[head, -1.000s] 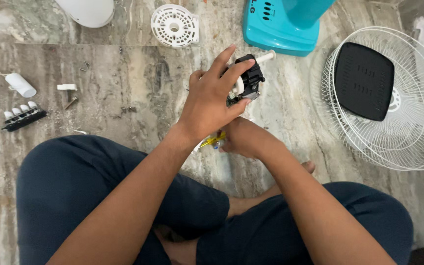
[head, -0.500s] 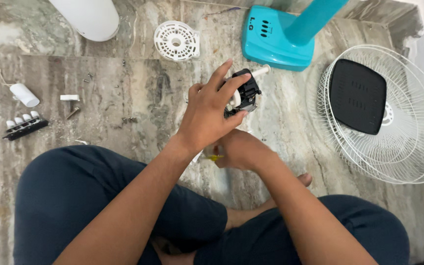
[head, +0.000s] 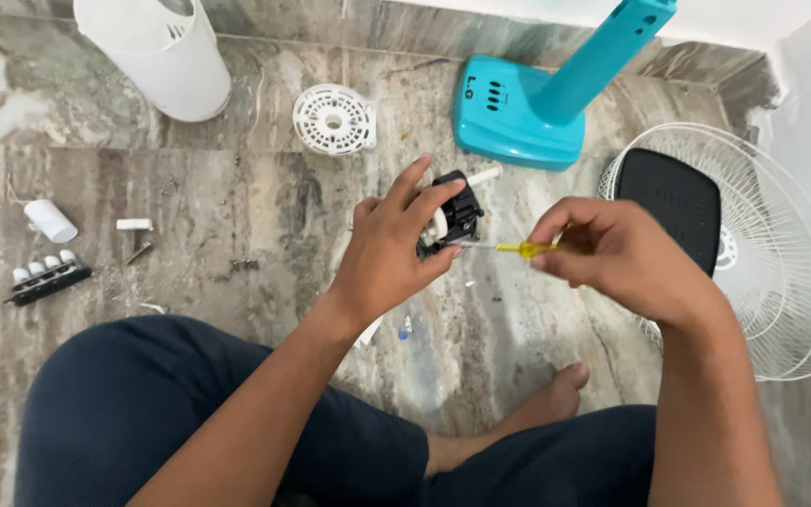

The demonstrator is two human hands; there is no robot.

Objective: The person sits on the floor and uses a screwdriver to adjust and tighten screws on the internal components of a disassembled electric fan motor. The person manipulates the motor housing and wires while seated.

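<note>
Seen from above, a person sits cross-legged on a marble floor (head: 143,178). The left hand (head: 391,249) is raised over the lap, fingers curled around a small black-and-white part (head: 457,214), gripping it from the left side with the index finger stretched along its top. The right hand (head: 617,253) comes in from the right, fingers pinched closed on a yellow-handled screwdriver (head: 527,248). Its thin shaft lies level, the tip touching the part's lower edge. A teal fan base (head: 518,117) stands just beyond, a white wire fan guard (head: 781,282) to the right.
</note>
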